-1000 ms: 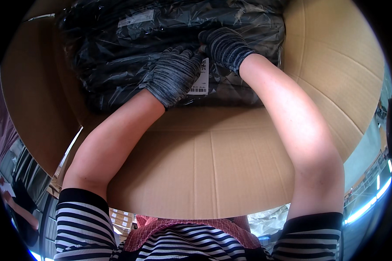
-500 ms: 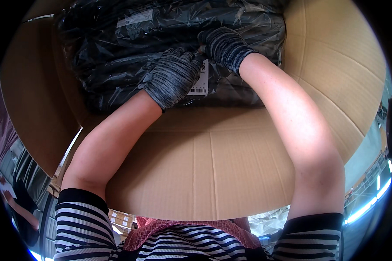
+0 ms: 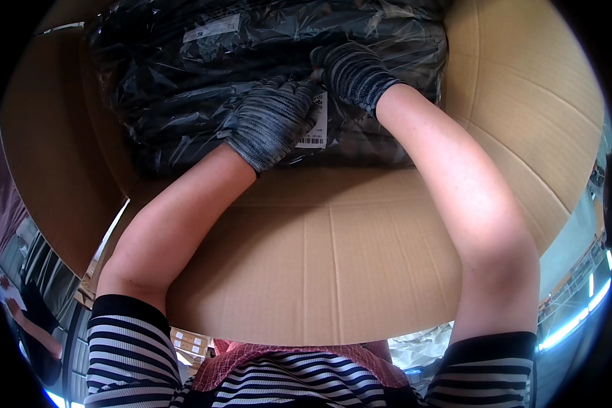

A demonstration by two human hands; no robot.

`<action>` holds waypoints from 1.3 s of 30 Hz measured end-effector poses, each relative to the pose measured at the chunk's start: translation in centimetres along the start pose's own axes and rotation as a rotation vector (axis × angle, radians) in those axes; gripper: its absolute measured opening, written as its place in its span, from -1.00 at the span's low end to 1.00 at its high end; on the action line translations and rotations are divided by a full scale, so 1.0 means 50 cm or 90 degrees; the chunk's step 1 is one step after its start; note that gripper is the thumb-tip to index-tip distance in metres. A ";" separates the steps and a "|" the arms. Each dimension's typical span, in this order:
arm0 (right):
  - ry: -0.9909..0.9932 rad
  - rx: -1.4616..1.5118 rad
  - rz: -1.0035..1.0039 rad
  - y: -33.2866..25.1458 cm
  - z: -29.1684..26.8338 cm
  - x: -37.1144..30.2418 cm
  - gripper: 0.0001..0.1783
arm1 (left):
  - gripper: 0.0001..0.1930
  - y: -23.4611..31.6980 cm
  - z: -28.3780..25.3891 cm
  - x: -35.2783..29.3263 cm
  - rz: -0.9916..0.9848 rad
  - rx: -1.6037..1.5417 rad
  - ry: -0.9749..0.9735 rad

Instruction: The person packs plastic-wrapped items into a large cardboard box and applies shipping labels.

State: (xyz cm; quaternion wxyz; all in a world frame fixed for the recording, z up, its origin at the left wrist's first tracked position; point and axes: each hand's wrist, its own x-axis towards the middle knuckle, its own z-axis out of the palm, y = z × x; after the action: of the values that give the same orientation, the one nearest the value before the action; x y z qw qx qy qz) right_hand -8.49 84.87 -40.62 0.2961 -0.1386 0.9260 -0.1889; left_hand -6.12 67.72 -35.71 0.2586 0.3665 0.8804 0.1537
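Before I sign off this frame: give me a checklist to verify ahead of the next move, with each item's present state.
1. Both hands in view: ok. The gloved left hand and gloved right hand are close together over the film-wrapped dark goods.
2. Near cardboard flap clear of the goods: ok. It extends toward the person, below the forearms.
3. Upper white label uncovered: ok. No hand lies over it.
4. Lower white label uncovered: not ok. The left hand overlaps its left side.
5. Film gripped by either hand: cannot tell. The fingertips are mostly hidden.
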 end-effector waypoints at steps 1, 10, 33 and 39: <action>0.000 0.008 -0.002 0.001 0.000 0.000 -0.74 | -0.52 0.006 -0.004 0.003 -0.025 -0.026 -0.010; 0.016 0.018 -0.018 -0.008 -0.013 -0.004 -0.75 | -0.63 0.008 0.013 0.015 -0.058 0.078 -0.010; -0.010 0.010 -0.006 -0.008 -0.006 0.000 -0.79 | -0.67 -0.014 0.023 -0.009 0.141 0.103 0.131; -0.016 0.020 0.002 -0.003 0.004 0.004 -0.79 | -0.69 -0.013 0.026 -0.006 0.111 0.050 0.072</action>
State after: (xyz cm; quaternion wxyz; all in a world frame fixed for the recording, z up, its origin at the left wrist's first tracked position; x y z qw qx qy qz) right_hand -8.50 84.63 -40.80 0.3103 -0.1350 0.9191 -0.2016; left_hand -5.57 67.13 -36.97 0.1797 0.4421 0.8638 0.1614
